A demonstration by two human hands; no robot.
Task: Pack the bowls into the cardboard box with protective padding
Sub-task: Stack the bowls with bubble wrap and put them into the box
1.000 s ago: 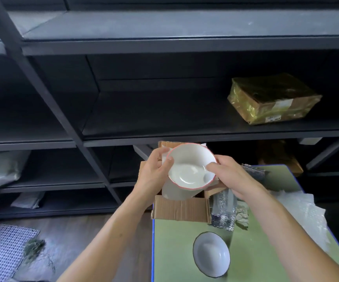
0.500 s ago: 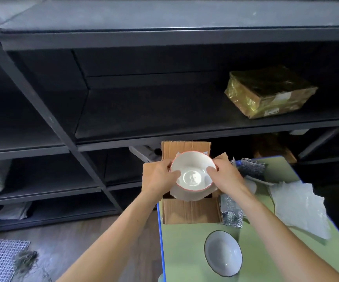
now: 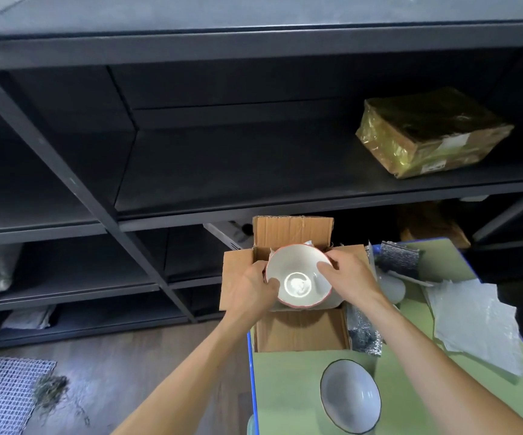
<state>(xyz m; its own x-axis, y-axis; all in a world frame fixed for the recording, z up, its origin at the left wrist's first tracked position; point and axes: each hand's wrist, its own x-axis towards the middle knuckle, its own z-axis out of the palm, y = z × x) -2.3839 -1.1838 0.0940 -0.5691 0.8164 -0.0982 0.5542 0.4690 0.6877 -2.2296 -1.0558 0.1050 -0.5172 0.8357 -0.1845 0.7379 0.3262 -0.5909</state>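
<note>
Lowered bowl sits between left hand and right hand (over box).

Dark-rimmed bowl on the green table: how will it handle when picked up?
The dark-rimmed bowl looks like glazed ceramic, so probably rigid, fragile and slippery. Sitting upright on the table, it seems unlikely to roll. Its wide open rim should offer an easy pinch.

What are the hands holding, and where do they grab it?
The white ceramic bowl with a red rim. The left hand grips its left edge, the right hand its right edge, thumbs inside, over the open brown cardboard box.
</note>
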